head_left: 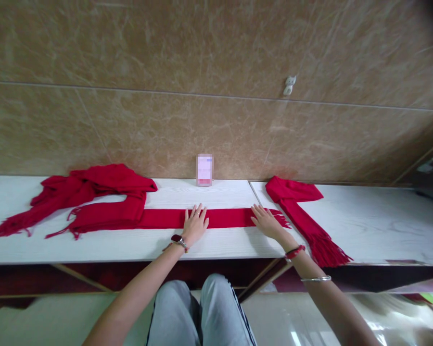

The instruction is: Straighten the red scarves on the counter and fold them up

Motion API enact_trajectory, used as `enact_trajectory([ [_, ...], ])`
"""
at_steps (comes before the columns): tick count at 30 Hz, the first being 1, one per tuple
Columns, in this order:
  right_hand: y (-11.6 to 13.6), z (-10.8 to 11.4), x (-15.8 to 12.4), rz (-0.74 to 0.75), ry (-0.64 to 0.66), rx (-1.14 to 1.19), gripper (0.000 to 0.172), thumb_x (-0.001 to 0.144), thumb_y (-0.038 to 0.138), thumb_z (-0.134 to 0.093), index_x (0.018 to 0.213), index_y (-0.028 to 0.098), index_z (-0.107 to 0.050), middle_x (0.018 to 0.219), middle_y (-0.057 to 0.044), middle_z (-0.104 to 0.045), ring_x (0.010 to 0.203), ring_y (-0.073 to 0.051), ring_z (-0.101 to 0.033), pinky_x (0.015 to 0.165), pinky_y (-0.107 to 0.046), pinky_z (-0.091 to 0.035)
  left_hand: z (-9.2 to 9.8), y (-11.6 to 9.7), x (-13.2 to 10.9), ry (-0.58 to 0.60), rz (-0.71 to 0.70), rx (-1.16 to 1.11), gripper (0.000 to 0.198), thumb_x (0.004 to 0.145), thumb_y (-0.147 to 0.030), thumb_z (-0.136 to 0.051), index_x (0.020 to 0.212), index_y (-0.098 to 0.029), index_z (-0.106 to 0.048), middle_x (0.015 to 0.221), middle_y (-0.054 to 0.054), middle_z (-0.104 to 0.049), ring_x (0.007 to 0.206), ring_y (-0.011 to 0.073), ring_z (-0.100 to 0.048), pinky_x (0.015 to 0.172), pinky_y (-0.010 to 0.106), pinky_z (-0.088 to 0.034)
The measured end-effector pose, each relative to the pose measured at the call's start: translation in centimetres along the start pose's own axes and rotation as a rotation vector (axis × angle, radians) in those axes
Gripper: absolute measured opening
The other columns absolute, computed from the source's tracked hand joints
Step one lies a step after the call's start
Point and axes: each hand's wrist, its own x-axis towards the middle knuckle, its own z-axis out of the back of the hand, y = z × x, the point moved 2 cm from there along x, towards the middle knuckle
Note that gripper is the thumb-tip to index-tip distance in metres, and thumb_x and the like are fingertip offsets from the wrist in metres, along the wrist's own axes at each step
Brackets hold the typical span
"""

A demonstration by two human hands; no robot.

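A red fringed scarf (229, 218) lies flat in a long narrow strip along the white table. My left hand (195, 225) rests on its middle, palm down with fingers spread. Near the scarf's right fringed end, my right hand (266, 221) also lies flat on the cloth, fingers stretched out. To the left, the strip meets a folded, fringed part (106, 216) beside a crumpled red pile (104, 180); where one cloth ends and another begins I cannot tell. On the right lies another red scarf (299, 218), bent over at its top, its fringe toward the table's front edge.
A phone-like upright object (204, 169), blurred, leans near the brown marbled wall (166, 129). The white table (223, 245) has a seam right of the middle. A small white cat-shaped figure (289, 85) is on the wall. A dark object (431, 175) stands at the far right.
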Motion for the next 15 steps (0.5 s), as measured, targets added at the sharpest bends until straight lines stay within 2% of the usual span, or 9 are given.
enact_trajectory([
  [4, 7.1, 1.2, 3.2, 0.061, -0.033, 0.17, 0.05, 0.092, 0.033, -0.029, 0.135, 0.008, -0.034, 0.14, -0.019, -0.032, 0.131, -0.03, -0.025, 0.101, -0.051, -0.029, 1.1, 1.6, 0.0, -0.027, 0.072, 0.034, 0.045, 0.09, -0.03, -0.028, 0.131, -0.016, -0.042, 0.142, 0.009, -0.033, 0.13, 0.0272, -0.027, 0.104, 0.051, -0.021],
  [7, 13.1, 1.3, 5.5, 0.138, -0.017, 0.269, 0.052, 0.092, 0.037, -0.03, 0.136, 0.009, -0.032, 0.142, -0.018, -0.029, 0.132, -0.03, -0.022, 0.102, -0.054, -0.024, 1.7, 4.1, -0.8, -0.004, 0.139, 0.063, 0.045, 0.09, -0.03, -0.028, 0.131, -0.015, -0.041, 0.141, 0.01, -0.034, 0.13, 0.0282, -0.027, 0.104, 0.051, -0.022],
  [9, 16.0, 1.0, 6.7, 0.168, -0.006, 0.299, 0.054, 0.091, 0.039, -0.031, 0.136, 0.009, -0.031, 0.142, -0.018, -0.028, 0.132, -0.031, -0.021, 0.103, -0.054, -0.022, 1.7, 5.9, -1.6, 0.034, 0.179, 0.078, 0.045, 0.09, -0.03, -0.029, 0.131, -0.016, -0.041, 0.141, 0.01, -0.034, 0.129, 0.0283, -0.028, 0.103, 0.051, -0.024],
  [12, 18.2, 0.5, 7.7, 0.188, 0.029, 0.306, 0.054, 0.091, 0.039, -0.032, 0.136, 0.009, -0.032, 0.142, -0.017, -0.029, 0.131, -0.03, -0.024, 0.103, -0.054, -0.021, 1.4, 7.7, -2.5, 0.074, 0.196, 0.088, 0.045, 0.09, -0.031, -0.029, 0.132, -0.019, -0.04, 0.141, 0.009, -0.035, 0.129, 0.0267, -0.029, 0.101, 0.05, -0.027],
  [15, 17.9, -0.1, 7.6, 0.194, 0.041, 0.298, 0.051, 0.091, 0.038, -0.032, 0.136, 0.013, -0.032, 0.142, -0.014, -0.031, 0.13, -0.029, -0.027, 0.103, -0.053, -0.023, 1.0, 8.3, -3.0, 0.067, 0.183, 0.096, 0.045, 0.09, -0.033, -0.029, 0.132, -0.021, -0.04, 0.14, 0.008, -0.035, 0.129, 0.0253, -0.029, 0.101, 0.049, -0.027],
])
